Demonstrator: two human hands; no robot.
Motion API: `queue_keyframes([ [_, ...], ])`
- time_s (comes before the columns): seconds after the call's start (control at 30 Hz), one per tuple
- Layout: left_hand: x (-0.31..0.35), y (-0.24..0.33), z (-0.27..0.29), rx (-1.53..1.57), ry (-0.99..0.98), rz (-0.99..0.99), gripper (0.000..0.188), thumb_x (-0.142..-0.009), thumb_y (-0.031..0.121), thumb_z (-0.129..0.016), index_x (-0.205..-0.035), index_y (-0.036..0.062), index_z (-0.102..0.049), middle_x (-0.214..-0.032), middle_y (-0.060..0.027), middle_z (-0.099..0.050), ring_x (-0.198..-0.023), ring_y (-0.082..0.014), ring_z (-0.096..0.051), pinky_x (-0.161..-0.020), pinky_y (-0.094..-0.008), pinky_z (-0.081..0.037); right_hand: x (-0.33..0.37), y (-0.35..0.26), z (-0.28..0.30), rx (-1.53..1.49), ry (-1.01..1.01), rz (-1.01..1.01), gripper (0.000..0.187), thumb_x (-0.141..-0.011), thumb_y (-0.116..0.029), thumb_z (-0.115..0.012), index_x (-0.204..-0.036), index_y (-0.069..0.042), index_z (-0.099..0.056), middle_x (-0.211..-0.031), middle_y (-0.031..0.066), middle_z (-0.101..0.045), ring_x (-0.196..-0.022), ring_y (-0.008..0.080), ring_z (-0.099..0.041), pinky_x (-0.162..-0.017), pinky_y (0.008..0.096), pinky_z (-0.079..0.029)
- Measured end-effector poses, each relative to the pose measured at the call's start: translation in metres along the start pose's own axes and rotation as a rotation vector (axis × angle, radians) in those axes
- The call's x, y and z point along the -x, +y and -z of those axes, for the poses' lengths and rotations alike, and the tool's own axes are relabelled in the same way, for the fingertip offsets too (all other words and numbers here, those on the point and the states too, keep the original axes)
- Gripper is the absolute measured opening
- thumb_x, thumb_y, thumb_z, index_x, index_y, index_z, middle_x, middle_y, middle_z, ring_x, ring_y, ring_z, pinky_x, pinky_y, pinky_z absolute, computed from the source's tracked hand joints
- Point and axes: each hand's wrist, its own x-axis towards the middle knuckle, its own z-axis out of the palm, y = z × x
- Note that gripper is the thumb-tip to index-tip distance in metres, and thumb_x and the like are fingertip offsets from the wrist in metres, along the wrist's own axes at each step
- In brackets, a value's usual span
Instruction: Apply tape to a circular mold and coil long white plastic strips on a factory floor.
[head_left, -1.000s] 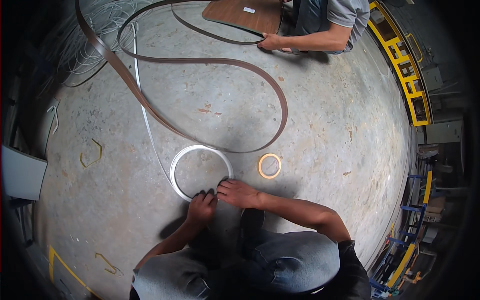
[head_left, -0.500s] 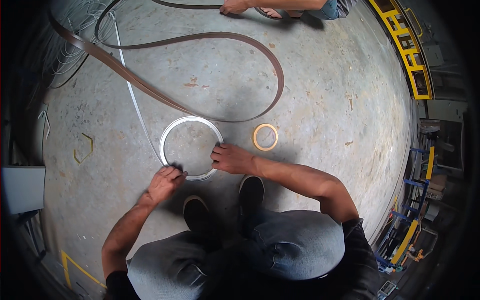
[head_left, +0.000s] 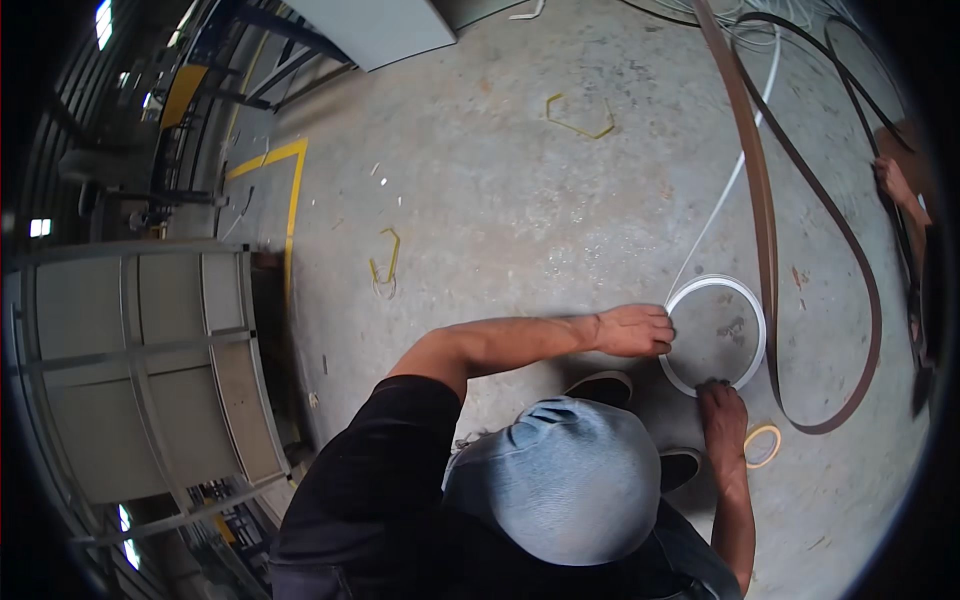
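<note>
White coil held at both edges on the floor

At lower right the coil (head_left: 716, 336) is pinched shut by the left hand (head_left: 632, 330) and right hand (head_left: 720, 412); since a moment ago the view has swung, the grip unchanged. A tape ring (head_left: 762, 445) lies beside, a brown strip (head_left: 765, 220) beyond.

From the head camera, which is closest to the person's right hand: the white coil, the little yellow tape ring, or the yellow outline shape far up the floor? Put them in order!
Measured from the right hand:
1. White coil, touching the fingers, just above the hand.
2. Small yellow tape ring, on the floor just to the hand's right.
3. Yellow outline shape, far up the floor, toward the top of the picture.
</note>
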Motion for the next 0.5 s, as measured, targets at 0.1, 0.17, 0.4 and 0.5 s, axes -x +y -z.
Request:
queue_keyframes([
  [0.1,0.002,-0.015,0.010,-0.098,0.045,-0.049,0.013,-0.080,0.021,-0.065,-0.088,0.0116,-0.071,-0.096,-0.0055,-0.060,-0.102,-0.0248,-0.061,-0.097,-0.0391,-0.051,-0.010,0.002,0.002,0.013,-0.075,0.016,0.028,-0.089,-0.007,-0.065,-0.117,-0.005,-0.072,-0.117,0.0142,-0.070,-0.104,0.0360,-0.066,-0.090,0.0469,-0.055],
  [0.17,0.000,-0.008,0.006,-0.065,0.029,-0.015,0.011,-0.080,0.021,-0.066,-0.083,0.0123,-0.070,-0.095,-0.0054,-0.061,-0.099,-0.0250,-0.061,-0.095,-0.0391,-0.051,-0.006,0.006,-0.002,0.014,-0.009,0.031,0.028,-0.090,-0.005,-0.064,-0.117,-0.004,-0.072,-0.116,0.0152,-0.069,-0.103,0.0369,-0.066,-0.089,0.0475,-0.055],
  [0.4,-0.018,0.103,-0.100,-0.135,0.168,0.384,0.006,-0.078,0.024,-0.068,-0.076,0.0182,-0.067,-0.087,0.0004,-0.061,-0.086,-0.0202,-0.062,-0.078,-0.0395,-0.053,-0.016,-0.025,-0.009,-0.190,-0.139,-0.053,0.026,-0.095,-0.001,-0.060,-0.120,-0.001,-0.069,-0.120,0.0180,-0.068,-0.110,0.0394,-0.066,-0.092,0.0466,-0.056],
  [0.5,-0.027,0.084,-0.080,-0.041,0.135,0.248,0.010,-0.079,0.028,-0.068,-0.084,0.0190,-0.065,-0.090,-0.0001,-0.060,-0.089,-0.0205,-0.060,-0.080,-0.0372,-0.052,0.000,-0.012,-0.006,-0.169,-0.039,-0.028,0.028,-0.094,0.000,-0.061,-0.120,-0.001,-0.069,-0.117,0.0166,-0.068,-0.108,0.0381,-0.066,-0.090,0.0459,-0.055],
])
